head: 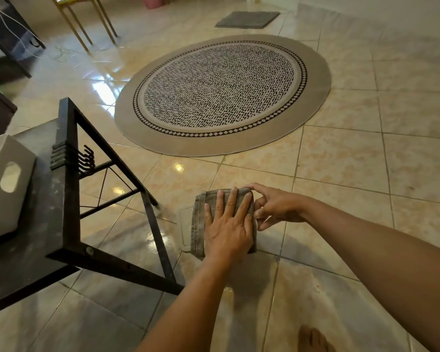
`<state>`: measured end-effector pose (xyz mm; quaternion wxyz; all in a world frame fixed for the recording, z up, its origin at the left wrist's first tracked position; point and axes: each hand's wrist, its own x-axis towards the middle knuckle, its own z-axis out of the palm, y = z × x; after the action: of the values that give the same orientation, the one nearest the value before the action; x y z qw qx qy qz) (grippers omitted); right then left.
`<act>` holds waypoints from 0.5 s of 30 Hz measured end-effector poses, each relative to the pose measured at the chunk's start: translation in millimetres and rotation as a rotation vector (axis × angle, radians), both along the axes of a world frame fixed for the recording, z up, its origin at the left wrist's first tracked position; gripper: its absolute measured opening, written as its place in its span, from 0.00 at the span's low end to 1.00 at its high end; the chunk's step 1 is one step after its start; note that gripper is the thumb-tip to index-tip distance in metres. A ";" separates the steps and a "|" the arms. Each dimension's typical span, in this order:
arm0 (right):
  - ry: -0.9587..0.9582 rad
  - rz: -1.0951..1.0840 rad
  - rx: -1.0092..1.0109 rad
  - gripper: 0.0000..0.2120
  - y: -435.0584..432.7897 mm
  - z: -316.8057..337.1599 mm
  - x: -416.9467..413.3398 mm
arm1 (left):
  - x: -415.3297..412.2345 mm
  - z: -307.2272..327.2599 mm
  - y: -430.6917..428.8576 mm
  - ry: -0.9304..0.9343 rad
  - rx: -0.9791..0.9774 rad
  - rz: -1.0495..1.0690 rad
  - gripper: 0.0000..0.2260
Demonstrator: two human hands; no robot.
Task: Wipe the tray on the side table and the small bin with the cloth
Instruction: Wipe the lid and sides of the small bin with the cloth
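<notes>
A folded grey-brown cloth (198, 224) lies over a small cream tray (184, 232); only the tray's rounded left edge shows from under it. My left hand (226, 229) lies flat on the cloth, fingers spread, pressing it onto the tray. My right hand (277, 207) grips the tray's right edge, its fingertips touching the cloth's far corner. Both are held above the tiled floor, just right of the side table (43, 224). On that table's left part sits a pale grey bin (8, 184) with an oval handle hole.
The side table has a dark stone top, a black metal frame and hooks on its side. A round patterned rug (221, 92) lies ahead on the glossy tiles. Chair legs (87, 21) and a grey mat (247, 19) are farther back. My bare foot (313, 339) is at the bottom.
</notes>
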<state>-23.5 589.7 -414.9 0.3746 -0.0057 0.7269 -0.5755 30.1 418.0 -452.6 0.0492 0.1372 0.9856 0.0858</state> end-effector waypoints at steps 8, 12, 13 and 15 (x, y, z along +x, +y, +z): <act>0.036 -0.027 0.055 0.38 -3.7 2.6 2.8 | 19.5 -4.6 -30.5 0.001 0.036 0.202 0.24; 0.044 -0.008 0.064 0.38 -7.2 5.8 2.0 | 15.8 -6.0 -8.7 0.038 0.020 0.056 0.25; 0.047 -0.011 0.061 0.37 -8.2 5.8 1.8 | 9.4 -5.3 -8.5 0.033 0.014 0.058 0.25; 0.049 -0.027 0.057 0.37 -10.0 5.5 2.1 | -2.7 -3.3 -15.3 0.008 0.016 0.128 0.24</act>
<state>-21.4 579.6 -409.4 0.3487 0.0005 0.7519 -0.5594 27.4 402.7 -455.9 0.0386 0.0747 0.9918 0.0960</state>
